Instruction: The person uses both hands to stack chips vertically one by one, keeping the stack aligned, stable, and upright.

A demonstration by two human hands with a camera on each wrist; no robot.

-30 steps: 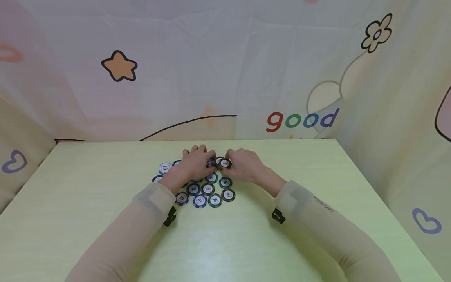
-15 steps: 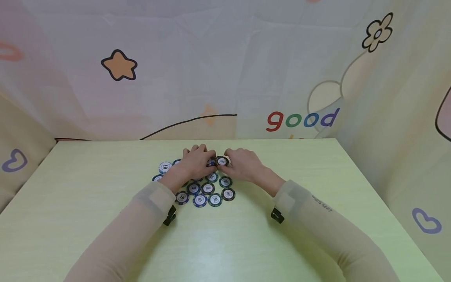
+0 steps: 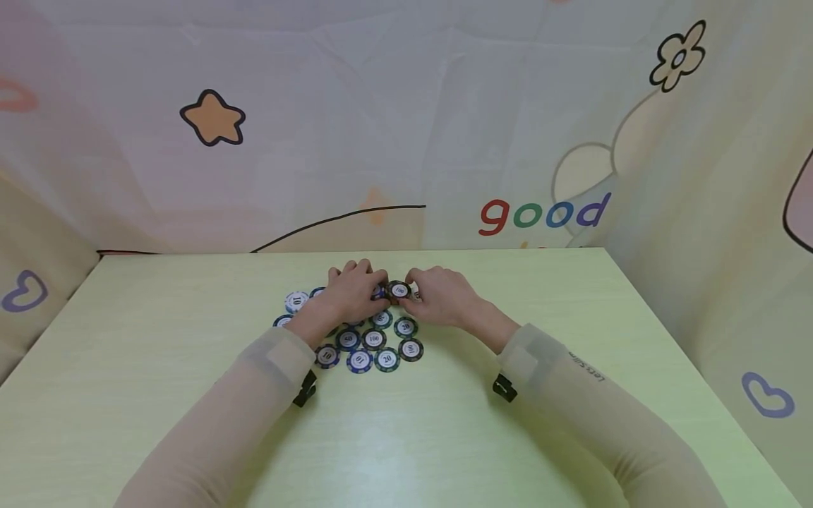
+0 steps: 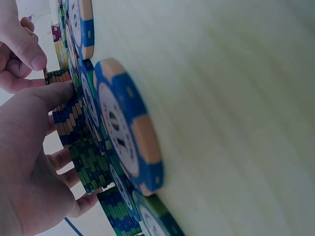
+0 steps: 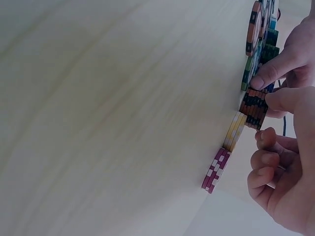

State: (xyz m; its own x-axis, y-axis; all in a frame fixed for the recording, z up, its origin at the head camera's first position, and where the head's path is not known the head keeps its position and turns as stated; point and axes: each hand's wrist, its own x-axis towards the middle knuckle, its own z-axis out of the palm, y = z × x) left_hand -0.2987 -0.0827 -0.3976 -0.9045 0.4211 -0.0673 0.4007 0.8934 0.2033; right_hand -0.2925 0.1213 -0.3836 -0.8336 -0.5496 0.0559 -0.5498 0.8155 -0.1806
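My left hand (image 3: 346, 295) reaches over stacked poker chips at the back of the group. Its thumb and fingers grip a blue-and-orange chip stack (image 4: 71, 123), with the fingers behind a green chip stack (image 4: 91, 166). To the right, my right hand (image 3: 444, 298) pinches the black-and-orange chip stack (image 5: 254, 109) between thumb and forefinger; its top chip (image 3: 399, 290) reads 100. The right hand's other fingers are curled. The left thumb touches or nearly touches this stack. Part of the row is hidden under my left hand in the head view.
Several loose chips (image 3: 374, 339) lie flat in front of the stacks, some overlapping. A yellow chip stack (image 5: 235, 132) and a maroon chip stack (image 5: 216, 170) stand beyond the black-and-orange one. A pale table (image 3: 406, 437) meets a patterned curtain (image 3: 356, 141).
The black chip held by my right hand moved left onto the black-and-orange stack, where the two now line up. The right hand then shifted slightly right. My left hand stayed put.
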